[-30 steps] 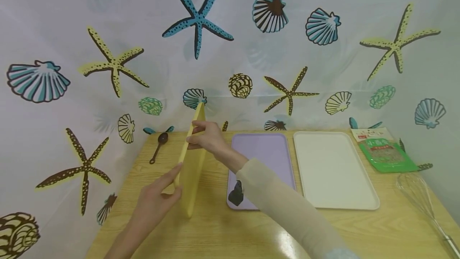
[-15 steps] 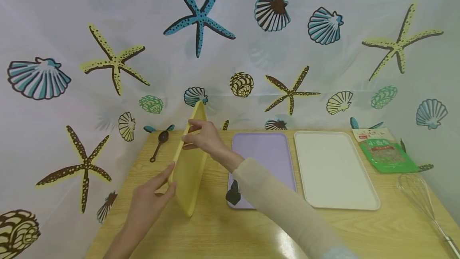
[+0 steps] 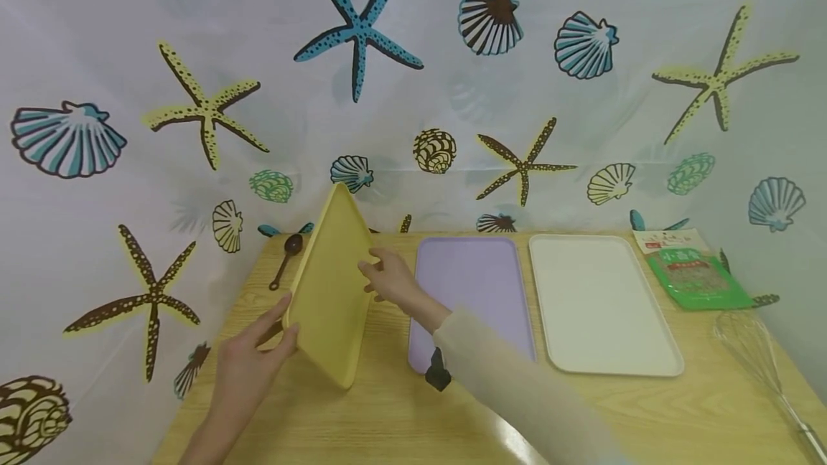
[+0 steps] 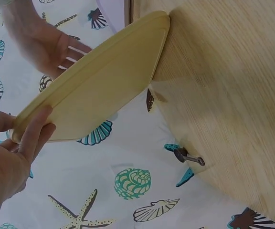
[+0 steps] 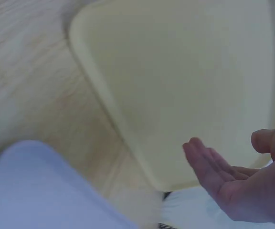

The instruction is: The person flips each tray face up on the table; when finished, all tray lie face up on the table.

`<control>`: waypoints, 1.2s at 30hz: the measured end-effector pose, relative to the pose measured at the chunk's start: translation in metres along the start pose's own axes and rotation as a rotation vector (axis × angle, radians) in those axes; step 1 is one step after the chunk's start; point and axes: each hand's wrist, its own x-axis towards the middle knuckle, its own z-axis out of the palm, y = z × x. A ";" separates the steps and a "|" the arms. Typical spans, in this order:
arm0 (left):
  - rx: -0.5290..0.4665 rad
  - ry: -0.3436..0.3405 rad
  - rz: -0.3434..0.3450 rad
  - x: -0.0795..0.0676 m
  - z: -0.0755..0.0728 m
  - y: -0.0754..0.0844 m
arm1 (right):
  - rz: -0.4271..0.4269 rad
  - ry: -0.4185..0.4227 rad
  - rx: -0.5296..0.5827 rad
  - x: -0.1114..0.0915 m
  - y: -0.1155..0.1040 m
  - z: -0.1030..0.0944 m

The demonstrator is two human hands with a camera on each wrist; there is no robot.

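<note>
A yellow tray (image 3: 329, 285) stands tilted on one long edge on the left part of the table, its raised edge leaning left. My left hand (image 3: 248, 364) pinches the near end of that raised edge between thumb and fingers; the left wrist view shows the fingers on the tray's underside (image 4: 104, 81). My right hand (image 3: 394, 278) is off the rim, in front of the tray's inner face, fingers loosely bent and holding nothing. In the right wrist view a gap shows between this hand's thumb and fingers (image 5: 202, 164).
A lilac tray (image 3: 468, 271) and a white tray (image 3: 601, 307) lie flat to the right. A dark brown spoon (image 3: 284, 260) is at the back left. A green packet (image 3: 698, 278) and a whisk (image 3: 769, 372) lie far right. A patterned curtain (image 3: 517, 92) hangs behind.
My right hand has let go of the yellow tray's upper rim and moved down and right. My left hand has moved left and down, leaning the tray further left.
</note>
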 end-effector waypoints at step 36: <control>-0.484 0.076 -0.469 0.006 -0.018 -0.005 | 0.151 0.008 -0.025 -0.004 0.073 0.022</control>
